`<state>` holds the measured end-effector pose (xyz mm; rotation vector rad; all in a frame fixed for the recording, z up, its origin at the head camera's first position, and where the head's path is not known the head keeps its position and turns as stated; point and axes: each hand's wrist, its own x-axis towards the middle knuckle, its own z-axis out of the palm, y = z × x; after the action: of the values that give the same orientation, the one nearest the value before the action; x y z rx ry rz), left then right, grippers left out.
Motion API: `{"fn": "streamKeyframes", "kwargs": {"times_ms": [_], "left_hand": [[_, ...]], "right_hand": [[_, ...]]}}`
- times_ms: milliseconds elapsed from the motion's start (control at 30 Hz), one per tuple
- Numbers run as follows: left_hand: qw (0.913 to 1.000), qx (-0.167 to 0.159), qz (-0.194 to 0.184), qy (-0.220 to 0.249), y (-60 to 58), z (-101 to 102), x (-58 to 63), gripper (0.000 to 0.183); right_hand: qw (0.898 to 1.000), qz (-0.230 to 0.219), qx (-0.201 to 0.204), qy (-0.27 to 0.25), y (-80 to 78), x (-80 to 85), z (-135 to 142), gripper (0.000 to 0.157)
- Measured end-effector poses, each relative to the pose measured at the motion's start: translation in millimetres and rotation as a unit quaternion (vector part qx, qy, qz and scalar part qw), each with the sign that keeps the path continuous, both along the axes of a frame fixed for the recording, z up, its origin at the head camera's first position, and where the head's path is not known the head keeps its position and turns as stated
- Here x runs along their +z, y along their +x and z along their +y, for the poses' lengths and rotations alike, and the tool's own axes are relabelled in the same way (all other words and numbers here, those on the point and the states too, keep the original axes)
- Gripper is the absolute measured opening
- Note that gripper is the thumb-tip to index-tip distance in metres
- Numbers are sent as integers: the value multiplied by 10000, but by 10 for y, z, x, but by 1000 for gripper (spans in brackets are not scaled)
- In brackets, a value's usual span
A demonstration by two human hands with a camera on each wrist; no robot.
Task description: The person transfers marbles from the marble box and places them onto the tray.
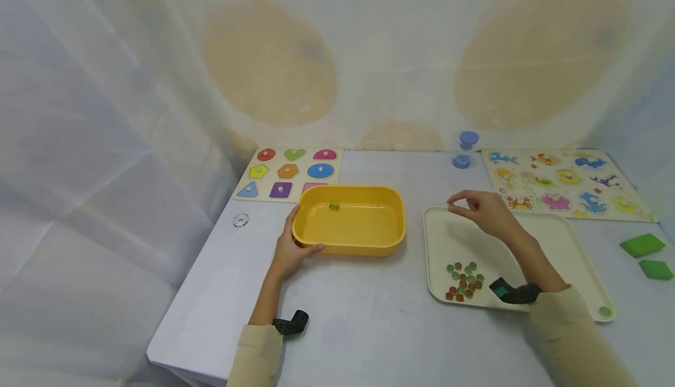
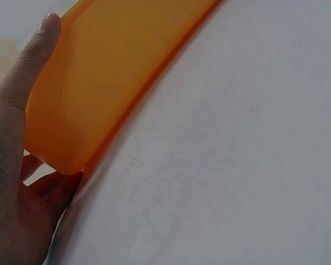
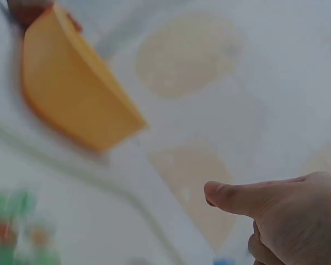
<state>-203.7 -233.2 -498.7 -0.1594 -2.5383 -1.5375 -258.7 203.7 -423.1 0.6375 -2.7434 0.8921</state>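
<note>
My left hand grips the near left corner of a yellow plastic basin, its thumb along the front wall and its fingers round the left side. Two green glass marbles lie inside the basin toward the back left. Over the far left part of a cream tray, my right hand pinches a small reddish marble between thumb and forefinger, mostly hidden by the fingertips. Several green and red-brown marbles are grouped at the tray's near left.
A shape puzzle board lies behind the basin, and a sea-animal puzzle board behind the tray. Between them stands a blue sand timer. Green blocks sit at the right, a round white marker at the left. White curtains enclose the table.
</note>
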Motion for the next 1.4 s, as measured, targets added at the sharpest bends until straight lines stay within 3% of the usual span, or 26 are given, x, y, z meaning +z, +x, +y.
{"fn": "streamKeyframes", "kwargs": {"times_ms": [233,367,500,667,900,1000,1133,1300,1400], "left_hand": [[10000,3,51,6,9,12,26,103],[9999,-17,96,-30,20,15,33,103],[10000,-5,87,-29,27,12,22,103],[9999,111,4,-4,37,14,19,104],[10000,-5,-1,15,21,19,35,104],[10000,3,-18,55,23,14,41,104],[10000,9,-86,28,10,12,37,103],[9999,20,-129,8,-6,20,30,103],[9999,22,-130,24,2,20,29,102]], "right_hand": [[9956,-468,-670,455,303,-383,686,25],[9940,-638,-732,499,367,-510,790,27],[9973,-277,-590,349,318,-434,687,30],[9999,-7,-92,-45,98,-120,198,31],[9959,-101,602,-666,-315,119,-921,24],[9921,-273,1003,-696,-448,115,-1395,22],[9870,-636,1459,-229,-549,38,-1864,23],[9798,-1214,1485,568,-647,-122,-2162,26],[9743,-1559,1435,761,-677,-199,-2236,26]]}}
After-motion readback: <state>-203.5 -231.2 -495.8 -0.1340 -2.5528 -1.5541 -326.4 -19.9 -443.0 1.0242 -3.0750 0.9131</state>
